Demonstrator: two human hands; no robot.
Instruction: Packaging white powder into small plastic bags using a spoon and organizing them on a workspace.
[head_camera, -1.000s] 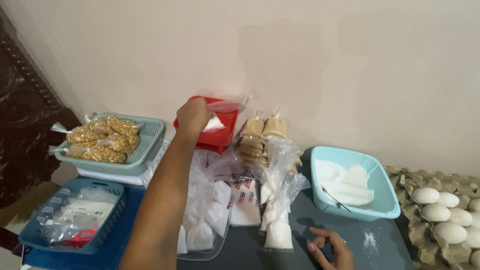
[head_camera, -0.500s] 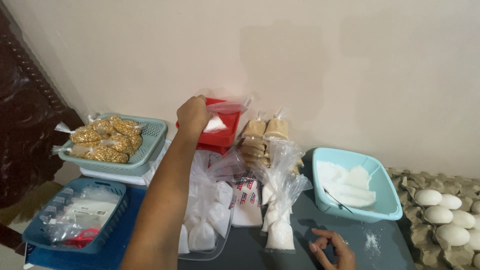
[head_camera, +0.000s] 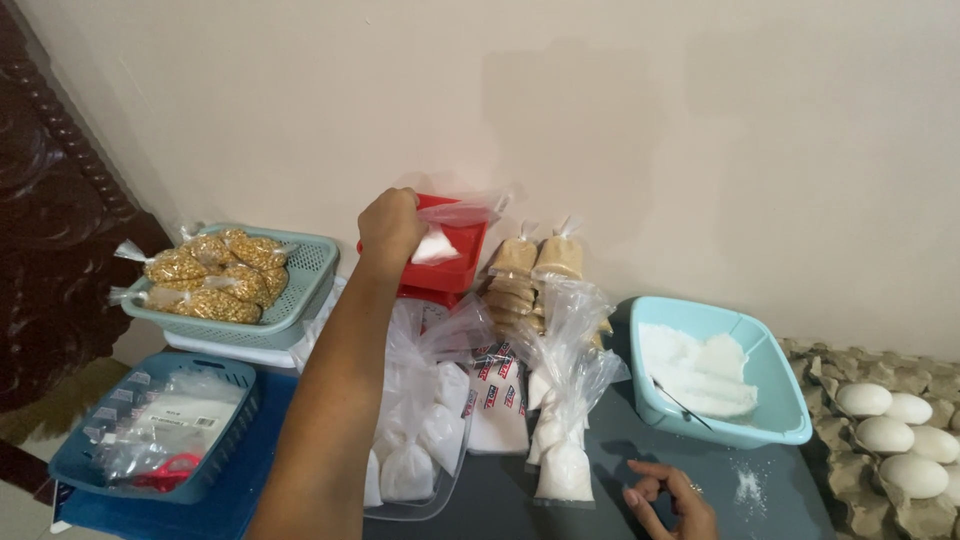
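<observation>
**Dark surface against a pale wall, crowded with trays and bags**

A dark grey surface (head_camera: 600, 500) is seen set against a pale wall. At its left end a blue basket (head_camera: 150, 420) with packets and a green basket (head_camera: 300, 290) of bagged yellow kernels are placed. Toward the middle, a clear tray (head_camera: 440, 490) of small white bags, flat printed sachets (head_camera: 500, 400) and a knotted white bag (head_camera: 563, 465) are laid. A light blue tub (head_camera: 780, 370) of white powder is set to the right, with spilt white grains (head_camera: 748, 490) before it. An egg tray (head_camera: 860, 470) is found at the right edge.

Egg tray (head_camera: 890, 440) right of basin (head_camera: 775, 425); baskets (head_camera: 300, 290) far left.
</observation>
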